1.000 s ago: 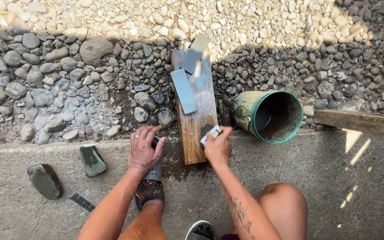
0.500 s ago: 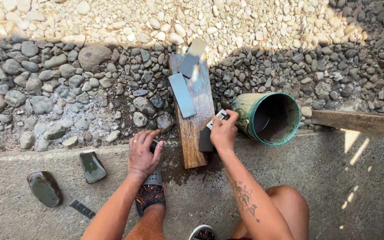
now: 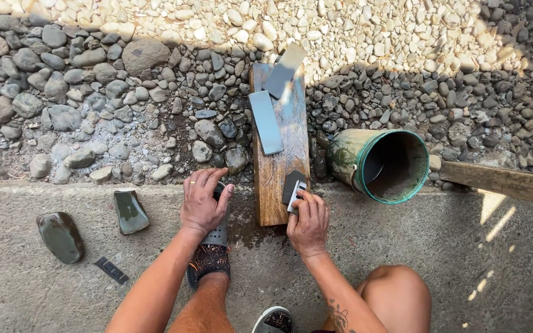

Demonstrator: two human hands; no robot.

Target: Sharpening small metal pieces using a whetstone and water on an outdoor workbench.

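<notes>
Two hands at work. Right hand (image 3: pixel 307 219) pinches a small white-edged dark flat piece (image 3: pixel 293 187) against the near end of the long brown wooden plank (image 3: pixel 277 161). Left hand (image 3: pixel 203 201) rests spread over a grey perforated clog (image 3: pixel 216 234). Judged mid-rubbing; the next stroke calls for steady downward pressure.

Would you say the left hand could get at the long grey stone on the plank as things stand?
Probably yes. The left hand rests on the shoe beside the wooden plank, holding nothing, and the long grey stone lies uncovered further up the plank with nothing between.
</notes>
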